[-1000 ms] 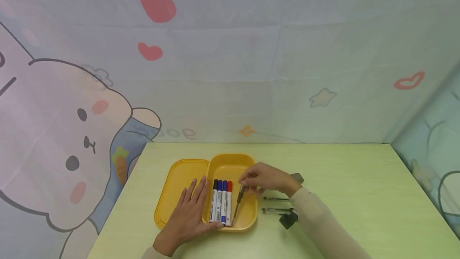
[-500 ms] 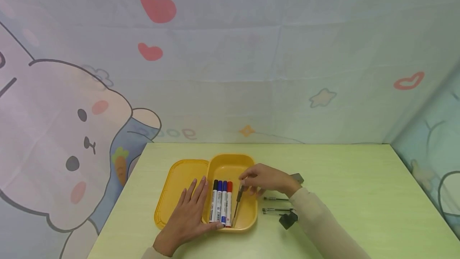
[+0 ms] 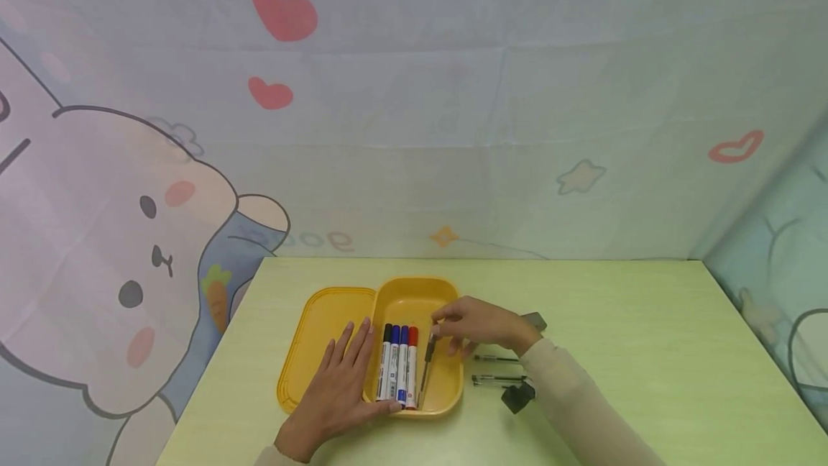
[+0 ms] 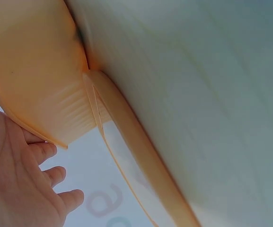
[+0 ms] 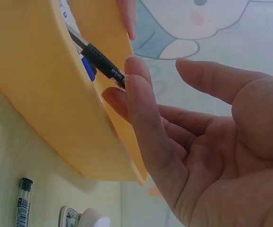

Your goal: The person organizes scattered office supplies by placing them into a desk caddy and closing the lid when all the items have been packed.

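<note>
A yellow plastic box [image 3: 446,408] holds several whiteboard markers [image 3: 396,365] side by side, with black, blue and red caps. My left hand [image 3: 339,380] lies with fingers extended along the box's left side, its thumb over the markers' near ends; the left wrist view shows its fingers [image 4: 45,151] touching the rim. My right hand [image 3: 481,322] holds the upper end of a gel pen [image 3: 427,369] with a black grip. That pen slants inside the box, right of the red marker. In the right wrist view the pen's end goes behind the fingertips [image 5: 134,87], the thumb standing apart.
A yellow lid [image 3: 317,329] lies flat left of the box. Several gel pens [image 3: 497,380] rest on the table right of the box, partly under my forearm. A grey object [image 3: 535,320] sits behind the right wrist. A printed cloth [image 3: 401,92] hangs behind the table.
My right hand has shifted down very slightly, and the gel pen's upper end has moved a little left, toward the red marker. The left hand stays in place.
</note>
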`<state>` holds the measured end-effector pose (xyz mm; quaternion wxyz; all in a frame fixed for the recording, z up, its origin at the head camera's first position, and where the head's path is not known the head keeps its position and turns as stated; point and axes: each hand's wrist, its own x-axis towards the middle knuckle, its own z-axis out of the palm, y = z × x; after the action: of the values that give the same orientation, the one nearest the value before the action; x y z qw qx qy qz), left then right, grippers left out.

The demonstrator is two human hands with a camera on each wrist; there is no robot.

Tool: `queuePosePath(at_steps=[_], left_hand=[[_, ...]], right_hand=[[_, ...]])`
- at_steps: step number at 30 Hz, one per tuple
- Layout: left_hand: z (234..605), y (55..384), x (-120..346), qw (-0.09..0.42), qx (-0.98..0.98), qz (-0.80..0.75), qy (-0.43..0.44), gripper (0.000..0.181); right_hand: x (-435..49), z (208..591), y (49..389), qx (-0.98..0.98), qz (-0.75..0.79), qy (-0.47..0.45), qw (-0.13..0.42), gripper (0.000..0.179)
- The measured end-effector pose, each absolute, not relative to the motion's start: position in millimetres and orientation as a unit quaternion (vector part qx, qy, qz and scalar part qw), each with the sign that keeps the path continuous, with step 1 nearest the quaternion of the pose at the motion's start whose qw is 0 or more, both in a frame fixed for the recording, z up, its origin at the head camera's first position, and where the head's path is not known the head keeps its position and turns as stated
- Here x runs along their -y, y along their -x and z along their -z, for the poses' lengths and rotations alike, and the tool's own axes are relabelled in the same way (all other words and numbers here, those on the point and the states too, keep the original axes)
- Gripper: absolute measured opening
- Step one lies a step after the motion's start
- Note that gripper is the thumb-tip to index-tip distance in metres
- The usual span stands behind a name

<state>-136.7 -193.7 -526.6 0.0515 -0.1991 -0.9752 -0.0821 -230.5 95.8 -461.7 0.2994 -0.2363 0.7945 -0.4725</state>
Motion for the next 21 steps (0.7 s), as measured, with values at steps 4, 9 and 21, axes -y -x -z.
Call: queuePosePath(at_steps=[4, 9, 21], left_hand=[[526.5, 136.6, 193.5, 0.049, 0.976, 0.082, 0.198, 0.120], [525.9, 135.9, 193.4, 0.050, 0.975, 0.084, 0.198, 0.120], [524.6, 135.4, 193.8, 0.054, 0.975, 0.085, 0.200, 0.121]], right_hand=[[-94.9, 461.5, 230.0, -0.793, 0.480, 0.223, 0.302, 0.054], [-96.3, 463.2, 230.0, -0.789, 0.482, 0.226, 0.306, 0.052], [-110.5, 466.8, 223.7, -0.776, 0.495, 0.251, 0.301, 0.040]])
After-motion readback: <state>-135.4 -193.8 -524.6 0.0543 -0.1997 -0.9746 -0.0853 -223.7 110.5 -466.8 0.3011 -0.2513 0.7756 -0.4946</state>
